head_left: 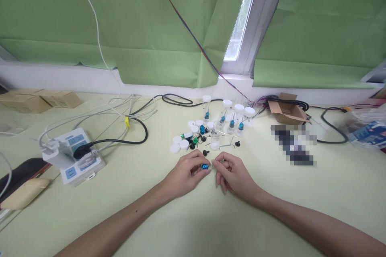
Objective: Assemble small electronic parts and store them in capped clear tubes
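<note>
The left hand (188,172) reaches in from the lower left over the desk (187,229), its grip narrow, thumb and forefinger pinching a small blue part (205,166). The right hand (230,173), fingers curled, faces it with thumb and forefinger close together; whatever they hold is too small to tell. The part looks shiny, between the hands.

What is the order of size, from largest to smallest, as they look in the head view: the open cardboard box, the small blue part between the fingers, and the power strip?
1. Power strip
2. Open cardboard box, farther from the camera
3. Small blue part, pinched in the left hand
</note>
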Motion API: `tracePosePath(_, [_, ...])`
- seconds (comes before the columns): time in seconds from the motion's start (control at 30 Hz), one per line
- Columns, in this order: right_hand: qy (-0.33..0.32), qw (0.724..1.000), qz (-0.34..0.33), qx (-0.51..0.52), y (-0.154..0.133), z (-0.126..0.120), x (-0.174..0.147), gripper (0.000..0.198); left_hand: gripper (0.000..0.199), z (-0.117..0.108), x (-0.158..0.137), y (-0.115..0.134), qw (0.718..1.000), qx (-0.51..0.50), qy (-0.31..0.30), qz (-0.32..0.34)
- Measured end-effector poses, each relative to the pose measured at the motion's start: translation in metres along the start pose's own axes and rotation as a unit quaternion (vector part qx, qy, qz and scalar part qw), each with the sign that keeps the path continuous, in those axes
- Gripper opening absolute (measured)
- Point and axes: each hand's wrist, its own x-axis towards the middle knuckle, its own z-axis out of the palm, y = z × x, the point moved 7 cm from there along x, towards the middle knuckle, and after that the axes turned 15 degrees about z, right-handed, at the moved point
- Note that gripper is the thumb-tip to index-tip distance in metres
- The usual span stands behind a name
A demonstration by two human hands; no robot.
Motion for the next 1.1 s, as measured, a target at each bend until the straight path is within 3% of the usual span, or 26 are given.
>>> tracePosePath(0.3, [-0.001, 1.0, -0.01, -0.002, -0.002, 0.0, 0.002, 0.032, 0.022, -0.003, -0.001, -0.002, 0.999, 0.0, -0.024, -0.024])
tracePosePath(0.57, [0.007, 1.0, 0.0, -0.001, -0.002, 0.001, 0.001, 0.033, 0.02, -0.034, 0.005, -0.007, 0.987, 0.139, 0.075, -0.042])
tracePosePath(0.7, [0.007, 1.0, -0.003, 0.0, -0.001, 0.0, 0.002, 0.034, 0.023, -0.053, 0.008, -0.011, 0.972, 0.213, 0.087, -0.046])
tracePosePath(0.87, [0.003, 1.0, -0.008, 0.0, -0.002, 0.001, 0.003, 0.034, 0.023, -0.064, 0.02, -0.019, 0.965, 0.253, 0.05, -0.054])
tracePosePath(1.1, [0.003, 1.0, -0.018, 0.001, -0.004, 0.001, 0.002, 0.034, 0.022, -0.061, 0.06, -0.05, 0.95, 0.286, -0.088, -0.086])
